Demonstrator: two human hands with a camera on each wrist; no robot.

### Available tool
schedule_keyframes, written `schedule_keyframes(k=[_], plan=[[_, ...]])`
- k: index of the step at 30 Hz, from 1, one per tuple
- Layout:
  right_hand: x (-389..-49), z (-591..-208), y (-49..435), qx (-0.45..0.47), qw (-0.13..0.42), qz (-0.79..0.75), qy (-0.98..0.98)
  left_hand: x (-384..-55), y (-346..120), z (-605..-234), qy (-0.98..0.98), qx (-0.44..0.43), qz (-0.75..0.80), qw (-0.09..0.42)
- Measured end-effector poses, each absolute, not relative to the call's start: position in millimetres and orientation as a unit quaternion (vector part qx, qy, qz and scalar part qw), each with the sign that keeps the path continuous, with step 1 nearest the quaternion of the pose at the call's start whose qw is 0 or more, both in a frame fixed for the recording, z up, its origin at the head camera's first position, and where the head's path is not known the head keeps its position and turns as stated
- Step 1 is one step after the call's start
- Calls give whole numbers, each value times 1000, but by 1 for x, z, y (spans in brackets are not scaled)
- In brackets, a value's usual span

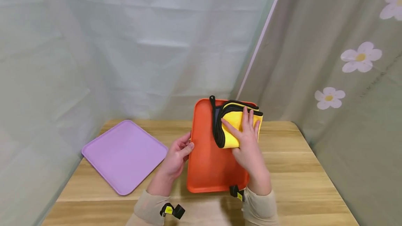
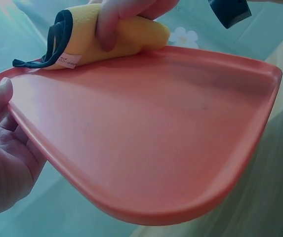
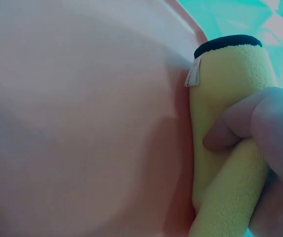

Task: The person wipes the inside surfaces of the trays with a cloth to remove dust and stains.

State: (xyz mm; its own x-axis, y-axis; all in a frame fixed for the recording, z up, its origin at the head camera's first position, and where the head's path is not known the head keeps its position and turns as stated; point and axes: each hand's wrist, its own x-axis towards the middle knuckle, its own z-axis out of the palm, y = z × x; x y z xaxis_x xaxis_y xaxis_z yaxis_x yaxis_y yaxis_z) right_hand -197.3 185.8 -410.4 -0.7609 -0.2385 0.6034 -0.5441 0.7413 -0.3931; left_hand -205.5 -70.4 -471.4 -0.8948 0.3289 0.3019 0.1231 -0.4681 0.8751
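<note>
An orange tray (image 1: 204, 163) with a raised rim is held up at a tilt above the table. My left hand (image 1: 176, 156) grips its left edge, the thumb on the rim and the fingers behind. At the upper right of the tray lies a folded yellow cloth (image 1: 231, 142) with black edging and a dark hanging loop. My right hand (image 1: 249, 145) holds this cloth against the tray, fingers spread over it. In the right wrist view, the thumb (image 3: 230, 126) digs into the plush cloth (image 3: 230, 74), which bunches beside it. A small white label (image 2: 68, 60) shows on the cloth.
A flat purple tray (image 1: 125, 156) lies turned cornerwise on the left side of the wooden table (image 1: 298, 177). Pale curtains (image 1: 176, 44) hang behind and at the sides, the right one printed with white flowers (image 1: 361, 57). A small black device (image 1: 171, 210) is strapped to each wrist.
</note>
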Motion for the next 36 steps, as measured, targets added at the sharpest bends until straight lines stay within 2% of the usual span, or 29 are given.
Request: schedule_keyframes(k=[9,19,29,36], plan=[[-198,-413,190,250,279,293,-880,-202,-71,-468,525,232,817,59],[-193,-415,190,264,267,278,-884,-201,-64,-473,523,235,817,68],[-188,-412,172,264,254,283,-886,-200,-66,-470,528,243,812,63],[-185,-409,161,278,264,266,-884,-201,-64,-469,519,253,814,60]])
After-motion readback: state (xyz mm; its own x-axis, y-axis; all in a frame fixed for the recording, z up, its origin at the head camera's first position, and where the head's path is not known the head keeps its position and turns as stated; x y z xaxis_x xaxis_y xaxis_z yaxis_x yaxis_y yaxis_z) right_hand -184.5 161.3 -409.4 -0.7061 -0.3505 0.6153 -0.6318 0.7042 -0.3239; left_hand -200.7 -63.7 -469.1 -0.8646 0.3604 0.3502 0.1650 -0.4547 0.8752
